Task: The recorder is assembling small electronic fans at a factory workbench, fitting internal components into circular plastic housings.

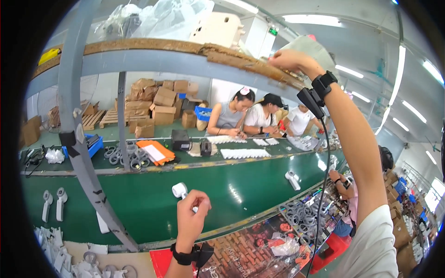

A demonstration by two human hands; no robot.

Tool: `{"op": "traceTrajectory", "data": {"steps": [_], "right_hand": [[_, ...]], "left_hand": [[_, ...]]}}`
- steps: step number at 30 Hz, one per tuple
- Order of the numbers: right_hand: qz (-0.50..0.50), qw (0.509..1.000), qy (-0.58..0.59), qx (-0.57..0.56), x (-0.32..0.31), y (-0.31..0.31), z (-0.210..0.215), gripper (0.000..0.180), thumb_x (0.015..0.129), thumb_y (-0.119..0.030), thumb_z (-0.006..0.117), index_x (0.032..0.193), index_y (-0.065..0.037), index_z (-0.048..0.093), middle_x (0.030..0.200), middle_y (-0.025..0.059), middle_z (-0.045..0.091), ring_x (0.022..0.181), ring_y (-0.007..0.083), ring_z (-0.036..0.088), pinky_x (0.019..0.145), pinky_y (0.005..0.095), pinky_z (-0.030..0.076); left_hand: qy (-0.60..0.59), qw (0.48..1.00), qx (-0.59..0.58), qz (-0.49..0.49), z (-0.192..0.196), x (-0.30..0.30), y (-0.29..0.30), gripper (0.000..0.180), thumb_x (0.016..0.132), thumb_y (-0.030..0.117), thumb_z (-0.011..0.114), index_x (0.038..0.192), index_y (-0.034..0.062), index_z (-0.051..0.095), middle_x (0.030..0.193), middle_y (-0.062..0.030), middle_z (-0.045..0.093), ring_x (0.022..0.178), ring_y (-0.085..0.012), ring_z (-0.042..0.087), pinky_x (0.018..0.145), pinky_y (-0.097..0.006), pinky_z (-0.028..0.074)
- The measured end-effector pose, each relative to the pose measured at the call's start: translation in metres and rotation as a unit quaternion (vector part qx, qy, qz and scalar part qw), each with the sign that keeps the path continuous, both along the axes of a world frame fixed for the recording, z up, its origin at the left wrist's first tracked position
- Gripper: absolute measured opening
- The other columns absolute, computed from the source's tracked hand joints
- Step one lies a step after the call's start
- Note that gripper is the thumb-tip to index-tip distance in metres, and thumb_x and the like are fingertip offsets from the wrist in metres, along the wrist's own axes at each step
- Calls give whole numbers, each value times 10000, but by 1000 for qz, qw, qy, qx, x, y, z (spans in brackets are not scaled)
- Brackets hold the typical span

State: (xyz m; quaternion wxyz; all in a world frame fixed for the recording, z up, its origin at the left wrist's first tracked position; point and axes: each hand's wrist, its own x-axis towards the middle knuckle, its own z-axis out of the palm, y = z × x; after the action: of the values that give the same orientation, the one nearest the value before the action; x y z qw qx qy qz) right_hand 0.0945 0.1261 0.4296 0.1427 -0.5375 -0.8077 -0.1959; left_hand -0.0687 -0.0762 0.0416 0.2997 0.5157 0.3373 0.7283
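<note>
My left hand [192, 217] is closed around the handle of a white part with a round head [180, 189], just above the green conveyor belt [153, 185]. The head sticks out past my fingers at the upper left. High on the right, my right hand [296, 61] reaches over the worn wooden edge of the overhead shelf [232, 56], its fingers bent in. Whatever they may hold is too small or hidden to make out. A pale translucent container or bag [308, 46] is right behind that hand.
A grey metal post [76, 116] rises at my left. Similar white parts [61, 204] lie on the belt, another [292, 180] farther right. Grey rings [303, 217] fill a tray at the right. Across the belt, people [238, 111] work at a bench; a black cable [320, 199] hangs from my right wrist.
</note>
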Motion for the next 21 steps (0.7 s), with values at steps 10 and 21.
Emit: {"op": "traceTrajectory", "data": {"steps": [10, 21], "right_hand": [[150, 921, 139, 331, 3, -3, -20, 603, 834, -426, 549, 1187, 61, 508, 1173, 226, 565, 1076, 314, 552, 915, 345, 414], [446, 850, 92, 266, 120, -222, -86, 628, 728, -407, 678, 1164, 13, 514, 1224, 210, 512, 1130, 288, 507, 912, 419, 385]], "left_hand": [[-18, 1000, 12, 0, 0, 1, 6, 44, 852, 19, 518, 824, -7, 538, 683, -33, 570, 591, -71, 505, 543, -203, 403], [12, 997, 15, 76, -2, 2, -4, 58, 873, 27, 499, 836, -1, 534, 686, -29, 568, 582, -62, 493, 540, -198, 397]]}}
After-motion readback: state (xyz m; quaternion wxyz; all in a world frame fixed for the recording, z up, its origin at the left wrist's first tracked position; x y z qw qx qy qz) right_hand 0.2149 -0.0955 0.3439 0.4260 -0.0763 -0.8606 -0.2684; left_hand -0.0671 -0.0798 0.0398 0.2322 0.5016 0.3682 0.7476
